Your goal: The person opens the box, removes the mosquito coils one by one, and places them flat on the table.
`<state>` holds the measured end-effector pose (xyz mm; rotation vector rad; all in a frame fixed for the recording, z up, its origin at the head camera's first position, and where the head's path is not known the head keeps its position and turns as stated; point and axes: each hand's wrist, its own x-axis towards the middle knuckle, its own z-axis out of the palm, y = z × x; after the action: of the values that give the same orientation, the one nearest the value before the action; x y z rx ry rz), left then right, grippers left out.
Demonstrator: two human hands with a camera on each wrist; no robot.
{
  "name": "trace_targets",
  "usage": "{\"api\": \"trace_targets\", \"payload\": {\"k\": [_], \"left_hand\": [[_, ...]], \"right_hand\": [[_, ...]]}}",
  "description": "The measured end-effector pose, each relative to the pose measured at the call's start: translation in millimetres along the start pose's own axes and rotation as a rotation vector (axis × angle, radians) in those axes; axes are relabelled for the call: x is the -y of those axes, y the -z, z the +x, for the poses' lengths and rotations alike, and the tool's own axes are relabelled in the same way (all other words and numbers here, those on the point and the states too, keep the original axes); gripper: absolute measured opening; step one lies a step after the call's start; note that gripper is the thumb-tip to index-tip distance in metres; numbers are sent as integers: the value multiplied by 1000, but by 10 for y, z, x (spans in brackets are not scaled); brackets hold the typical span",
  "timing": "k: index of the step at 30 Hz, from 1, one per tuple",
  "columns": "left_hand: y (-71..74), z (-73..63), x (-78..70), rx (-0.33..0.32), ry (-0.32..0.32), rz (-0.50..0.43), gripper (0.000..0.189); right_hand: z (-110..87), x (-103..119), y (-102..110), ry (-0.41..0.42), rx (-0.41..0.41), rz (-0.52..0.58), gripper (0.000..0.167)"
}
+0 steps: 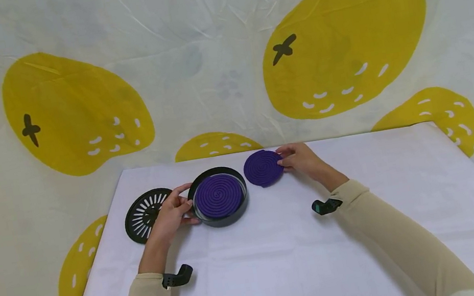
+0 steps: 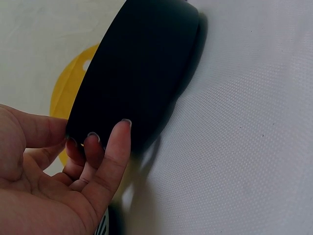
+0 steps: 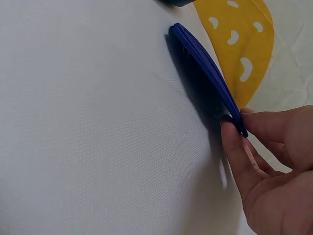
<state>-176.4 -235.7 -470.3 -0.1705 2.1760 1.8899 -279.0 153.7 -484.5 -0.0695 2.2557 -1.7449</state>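
My left hand (image 1: 172, 213) grips the left side of a round black tin (image 1: 229, 218), its thumb at the rim and its fingers against the outer wall. Inside the tin lies a purple mosquito coil (image 1: 218, 195), wound in a flat spiral. To the right of the tin, my right hand (image 1: 305, 160) pinches a second purple mosquito coil (image 1: 263, 168) by its right edge. The right wrist view has this coil (image 3: 210, 71) nearly edge-on, tilted, with its shadow on the cloth. In the left wrist view the tin's dark wall (image 2: 139, 58) fills the upper middle.
A black slotted lid (image 1: 136, 221) lies left of the tin, partly covered by my left hand. White cloth (image 1: 276, 276) covers the table. Behind it hangs a pale curtain (image 1: 208, 85) with large yellow fruit shapes.
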Motion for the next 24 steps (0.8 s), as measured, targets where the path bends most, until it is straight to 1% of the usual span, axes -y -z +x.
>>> {"api": "trace_targets", "payload": {"k": [6, 9, 13, 15, 17, 21, 24], "left_hand": [[-6, -11, -12, 3, -1, -3, 53], [-3, -12, -12, 7, -1, -1, 53], [1, -5, 0, 3, 0, -6, 53], [2, -3, 3, 2, -2, -7, 53], [0, -3, 3, -2, 1, -10, 52], [-4, -2, -3, -7, 8, -10, 52], [-1, 1, -6, -5, 4, -10, 52]], "right_hand": [[-11, 17, 22, -2, 3, -19, 47], [-25, 28, 45, 18, -2, -69, 45], [-45, 37, 81, 35, -22, -187, 40], [-54, 51, 93, 35, -29, -214, 37], [-63, 76, 98, 39, -29, -210, 37], [-77, 146, 88, 65, -7, -128, 37], [-91, 200, 75, 82, 0, -92, 37]]}}
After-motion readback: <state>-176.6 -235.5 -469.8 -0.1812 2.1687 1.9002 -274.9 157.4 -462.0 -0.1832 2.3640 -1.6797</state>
